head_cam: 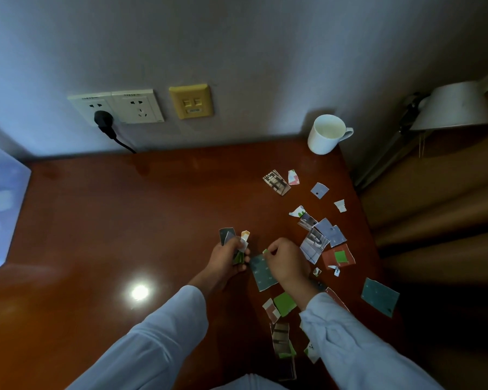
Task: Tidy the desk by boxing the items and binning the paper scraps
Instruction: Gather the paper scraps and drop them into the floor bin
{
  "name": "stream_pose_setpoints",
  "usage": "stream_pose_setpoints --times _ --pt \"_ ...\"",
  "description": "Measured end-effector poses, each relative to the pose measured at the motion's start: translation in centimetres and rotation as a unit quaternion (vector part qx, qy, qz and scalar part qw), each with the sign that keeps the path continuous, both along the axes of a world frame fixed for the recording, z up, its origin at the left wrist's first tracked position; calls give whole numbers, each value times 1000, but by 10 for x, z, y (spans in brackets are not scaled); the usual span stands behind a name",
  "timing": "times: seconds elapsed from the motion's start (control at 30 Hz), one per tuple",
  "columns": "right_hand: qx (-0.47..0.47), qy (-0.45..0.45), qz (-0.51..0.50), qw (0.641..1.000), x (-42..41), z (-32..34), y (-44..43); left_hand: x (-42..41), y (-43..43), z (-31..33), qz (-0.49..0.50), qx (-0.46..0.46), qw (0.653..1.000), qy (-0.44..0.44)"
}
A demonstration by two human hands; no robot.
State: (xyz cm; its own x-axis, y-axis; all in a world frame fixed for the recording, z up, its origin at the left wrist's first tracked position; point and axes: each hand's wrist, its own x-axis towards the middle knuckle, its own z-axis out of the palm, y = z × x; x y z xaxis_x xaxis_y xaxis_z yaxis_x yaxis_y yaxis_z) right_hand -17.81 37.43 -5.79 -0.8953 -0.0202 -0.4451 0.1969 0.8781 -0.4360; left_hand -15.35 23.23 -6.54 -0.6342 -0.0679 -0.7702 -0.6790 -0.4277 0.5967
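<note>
I am gathering paper scraps, and I judge the job to be only just begun: my left hand [231,258] is gripping a small bunch of scraps [227,236] above the worktop [110,220], while my right hand [287,263] is pinching a little green scrap [265,251] just over a teal scrap [263,275]. Most of the torn pieces [338,256] are lying scattered across the right side of the worktop, from near the white mug [326,135] down to my sleeves. I am seeing no bin and no box in view, so all the binning and boxing is left to do.
</note>
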Motion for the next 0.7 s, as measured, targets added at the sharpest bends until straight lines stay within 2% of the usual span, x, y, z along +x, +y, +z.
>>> stream_pose_setpoints --times 0.1,0.17,0.27,0.37,0.43,0.53,0.6,0.7 --pt "-49 -20 9 999 -1 0 0 3 -2 3 7 4 1000 3" --pt "-165 -59 -61 983 -1 6 -4 8 -5 8 12 13 1000 13" --pt "-353 -129 -198 905 3 21 -14 17 -11 15 32 37 998 33" --pt "-497 -168 -244 816 12 36 -28 30 -19 27 52 57 996 53" --pt "-551 -184 -252 774 20 43 -39 41 -25 38 58 59 994 74" --pt "-594 -230 -251 729 33 52 -61 62 -37 53 68 54 990 108" --pt "-591 -264 -222 729 43 56 -78 77 -49 60 74 40 989 123" --pt "-570 -284 -163 754 60 59 -108 103 -71 62 88 6 987 137"
